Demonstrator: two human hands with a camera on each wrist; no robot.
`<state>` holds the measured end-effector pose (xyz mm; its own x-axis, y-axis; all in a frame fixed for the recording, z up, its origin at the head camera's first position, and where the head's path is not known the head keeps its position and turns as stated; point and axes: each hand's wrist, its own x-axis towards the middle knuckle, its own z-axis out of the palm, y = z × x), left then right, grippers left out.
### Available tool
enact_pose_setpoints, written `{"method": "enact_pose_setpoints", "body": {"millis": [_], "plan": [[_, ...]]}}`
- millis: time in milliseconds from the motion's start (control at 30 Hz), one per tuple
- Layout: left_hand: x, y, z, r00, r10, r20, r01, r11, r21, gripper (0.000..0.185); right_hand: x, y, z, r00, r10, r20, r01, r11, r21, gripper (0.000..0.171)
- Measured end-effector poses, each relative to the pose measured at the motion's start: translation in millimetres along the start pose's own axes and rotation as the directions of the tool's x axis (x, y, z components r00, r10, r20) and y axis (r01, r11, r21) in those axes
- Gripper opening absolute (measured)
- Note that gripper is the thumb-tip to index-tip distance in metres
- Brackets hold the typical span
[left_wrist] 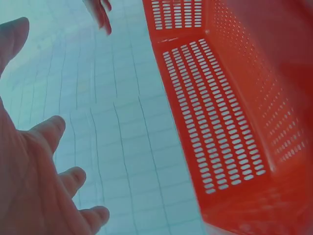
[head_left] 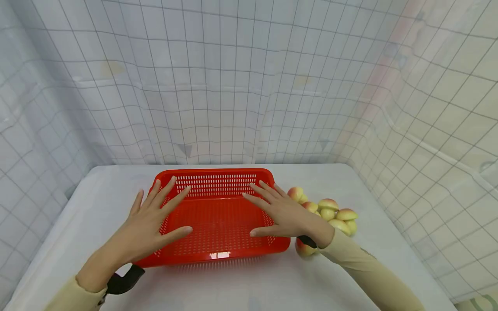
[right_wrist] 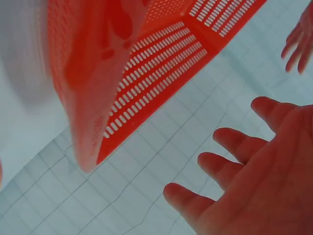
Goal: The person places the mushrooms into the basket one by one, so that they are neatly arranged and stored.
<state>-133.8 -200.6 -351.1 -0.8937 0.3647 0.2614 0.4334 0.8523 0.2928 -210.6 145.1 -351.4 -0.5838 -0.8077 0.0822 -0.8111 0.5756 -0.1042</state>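
Observation:
A red plastic basket (head_left: 218, 216) with slotted walls stands on the white table, and no items show inside it. Over its left end my left hand (head_left: 149, 220) is held with fingers spread and straight, holding nothing. Above the right end, my right hand (head_left: 282, 211) is likewise spread and holds nothing. In both wrist views the fingers are apart from the basket (left_wrist: 215, 112) walls. Several yellow-and-red fruits, apple- or peach-like in look, form a pile (head_left: 328, 205) to the right of the basket, partly hidden by my right hand and forearm.
White sheets with a dark grid pattern (head_left: 218, 86) hang behind and at both sides of the table. The white tabletop (head_left: 113, 190) shows at the left of the basket and along its front. One fruit (head_left: 304, 247) lies nearer the front, under my right wrist.

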Motion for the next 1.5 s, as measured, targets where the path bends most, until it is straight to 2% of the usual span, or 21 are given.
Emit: {"method": "enact_pose_setpoints", "body": {"millis": [100, 200, 300, 467, 667, 833, 967, 1067, 1200, 1367, 1500], "plan": [[-13.2, -7.5, 4.5, 0.997, -0.043, -0.065, 0.04, 0.998, -0.044, 0.088, -7.8, 6.0, 2.5, 0.997, 0.042, -0.069, -0.038, 0.997, 0.062, 0.087], [-26.9, -15.4, 11.4, 0.988, -0.106, -0.113, 0.094, 0.99, -0.104, 0.088, -19.0, 13.7, 5.3, 0.984, 0.1, -0.148, -0.082, 0.989, 0.126, 0.084], [-40.5, -22.3, 19.7, 0.975, -0.173, -0.142, 0.147, 0.973, -0.176, 0.087, -32.2, 22.2, 8.1, 0.963, 0.164, -0.215, -0.119, 0.971, 0.205, 0.08], [-58.6, -30.0, 37.1, 0.949, -0.27, -0.162, 0.219, 0.936, -0.276, 0.085, -58.2, 35.4, 17.3, 0.915, 0.287, -0.283, -0.179, 0.918, 0.353, 0.073], [-72.0, -37.2, 58.6, 0.932, -0.324, -0.162, 0.239, 0.886, -0.396, 0.082, -87.7, 43.1, 37.8, 0.862, 0.405, -0.306, -0.242, 0.858, 0.453, 0.066], [-75.9, -39.5, 69.5, 0.917, -0.368, -0.155, 0.257, 0.84, -0.478, 0.081, -107.7, 46.2, 55.9, 0.823, 0.459, -0.334, -0.285, 0.843, 0.456, 0.064], [-78.8, -40.6, 76.7, 0.905, -0.373, -0.203, 0.228, 0.83, -0.509, 0.08, -120.0, 45.0, 67.3, 0.803, 0.506, -0.316, -0.329, 0.817, 0.473, 0.065], [-80.3, -41.3, 80.5, 0.899, -0.381, -0.215, 0.222, 0.821, -0.527, 0.078, -125.9, 43.6, 73.8, 0.797, 0.518, -0.309, -0.348, 0.813, 0.466, 0.066], [-80.8, -42.3, 84.2, 0.895, -0.401, -0.196, 0.229, 0.789, -0.57, 0.076, -129.7, 43.2, 79.6, 0.799, 0.498, -0.336, -0.346, 0.838, 0.421, 0.064], [-80.4, -43.1, 86.9, 0.899, -0.381, -0.215, 0.174, 0.762, -0.624, 0.073, -131.5, 42.2, 84.3, 0.805, 0.475, -0.356, -0.334, 0.858, 0.389, 0.061], [-79.5, -43.1, 86.9, 0.901, -0.381, -0.206, 0.172, 0.751, -0.637, 0.071, -132.6, 42.7, 89.0, 0.814, 0.449, -0.368, -0.313, 0.874, 0.371, 0.062]]}}
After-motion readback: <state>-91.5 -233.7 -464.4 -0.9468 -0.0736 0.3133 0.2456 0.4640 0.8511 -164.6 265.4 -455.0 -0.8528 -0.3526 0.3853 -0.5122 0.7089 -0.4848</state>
